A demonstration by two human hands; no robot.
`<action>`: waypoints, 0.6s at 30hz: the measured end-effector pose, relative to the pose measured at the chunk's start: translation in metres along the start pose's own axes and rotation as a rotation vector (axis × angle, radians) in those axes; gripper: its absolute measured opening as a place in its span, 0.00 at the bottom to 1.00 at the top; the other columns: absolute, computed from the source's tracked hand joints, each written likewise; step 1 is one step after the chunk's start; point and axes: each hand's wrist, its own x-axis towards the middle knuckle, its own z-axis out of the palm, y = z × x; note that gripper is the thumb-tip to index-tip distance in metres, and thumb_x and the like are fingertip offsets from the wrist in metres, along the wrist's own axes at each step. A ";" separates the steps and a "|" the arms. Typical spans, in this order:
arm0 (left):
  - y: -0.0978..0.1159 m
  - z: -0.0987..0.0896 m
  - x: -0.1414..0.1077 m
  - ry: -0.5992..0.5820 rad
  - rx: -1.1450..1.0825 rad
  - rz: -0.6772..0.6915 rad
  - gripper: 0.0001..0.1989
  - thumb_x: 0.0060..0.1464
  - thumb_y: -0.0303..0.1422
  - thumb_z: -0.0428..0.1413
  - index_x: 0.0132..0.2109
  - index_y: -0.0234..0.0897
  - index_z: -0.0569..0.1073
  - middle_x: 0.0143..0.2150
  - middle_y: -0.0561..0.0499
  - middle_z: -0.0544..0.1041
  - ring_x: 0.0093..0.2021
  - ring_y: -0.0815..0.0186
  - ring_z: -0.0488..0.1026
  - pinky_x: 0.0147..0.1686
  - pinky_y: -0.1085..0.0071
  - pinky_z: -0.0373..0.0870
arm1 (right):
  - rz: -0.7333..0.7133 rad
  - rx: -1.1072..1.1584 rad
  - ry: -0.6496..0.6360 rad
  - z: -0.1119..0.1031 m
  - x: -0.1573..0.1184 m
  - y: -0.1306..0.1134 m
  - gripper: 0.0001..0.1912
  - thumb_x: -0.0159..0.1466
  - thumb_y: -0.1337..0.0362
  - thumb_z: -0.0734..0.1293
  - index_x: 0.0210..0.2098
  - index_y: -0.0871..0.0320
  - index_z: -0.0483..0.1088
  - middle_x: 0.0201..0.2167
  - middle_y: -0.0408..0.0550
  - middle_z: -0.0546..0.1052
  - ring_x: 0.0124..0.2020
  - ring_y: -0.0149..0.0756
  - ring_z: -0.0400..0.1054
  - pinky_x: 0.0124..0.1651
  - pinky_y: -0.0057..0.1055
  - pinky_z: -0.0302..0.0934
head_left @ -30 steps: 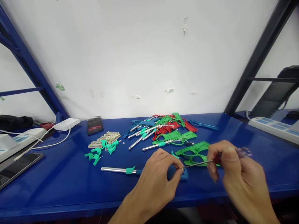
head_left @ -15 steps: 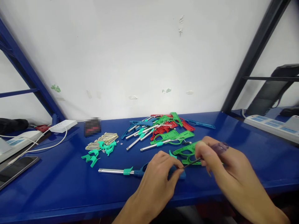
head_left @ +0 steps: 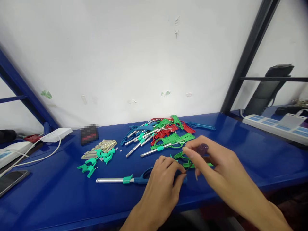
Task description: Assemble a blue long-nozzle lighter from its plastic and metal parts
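Note:
A blue gas lighter (head_left: 141, 180) with a silver barrel and a teal trigger lies on the table, its barrel pointing left. My left hand (head_left: 161, 181) rests over its handle, thumb and forefinger closed together at the handle's right end. What they pinch is too small to make out. My right hand (head_left: 216, 163) grips a screwdriver (head_left: 202, 148) with a dark purple handle; its thin shaft slants down to my left fingertips. Behind the hands are green lighter casing halves (head_left: 186, 165), partly hidden by my right hand.
A heap of lighter parts (head_left: 163, 131) in red, green and blue lies at the back. To the left are teal triggers (head_left: 106, 155) and beige parts (head_left: 103, 147). A phone (head_left: 12, 182), a white cable (head_left: 54, 150) and power strips (head_left: 274, 125) lie toward the table's sides.
My right hand has moved left and tipped the screwdriver more upright, its handle now nearer my left hand. My left hand stays on the lighter. The whole view has shifted slightly.

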 end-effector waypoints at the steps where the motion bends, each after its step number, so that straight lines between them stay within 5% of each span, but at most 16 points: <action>1: -0.001 0.000 0.000 -0.012 0.014 -0.014 0.06 0.69 0.23 0.59 0.45 0.39 0.77 0.48 0.50 0.82 0.50 0.55 0.75 0.53 0.56 0.72 | 0.001 -0.008 -0.007 0.001 0.000 0.001 0.13 0.78 0.51 0.65 0.40 0.49 0.74 0.32 0.38 0.78 0.23 0.28 0.71 0.22 0.26 0.62; 13: 0.002 0.001 0.000 -0.056 0.016 -0.087 0.08 0.70 0.23 0.54 0.45 0.41 0.76 0.48 0.48 0.81 0.51 0.53 0.77 0.58 0.50 0.73 | 0.035 -0.006 -0.036 0.003 -0.001 0.005 0.16 0.78 0.49 0.64 0.40 0.50 0.75 0.32 0.41 0.79 0.23 0.30 0.72 0.23 0.28 0.63; 18: 0.007 -0.001 -0.006 -0.031 -0.006 -0.066 0.16 0.61 0.20 0.53 0.51 0.40 0.76 0.52 0.44 0.78 0.55 0.49 0.76 0.64 0.43 0.71 | 0.027 -0.021 -0.045 0.004 -0.001 0.007 0.15 0.78 0.50 0.63 0.39 0.50 0.74 0.31 0.39 0.78 0.23 0.30 0.71 0.25 0.29 0.63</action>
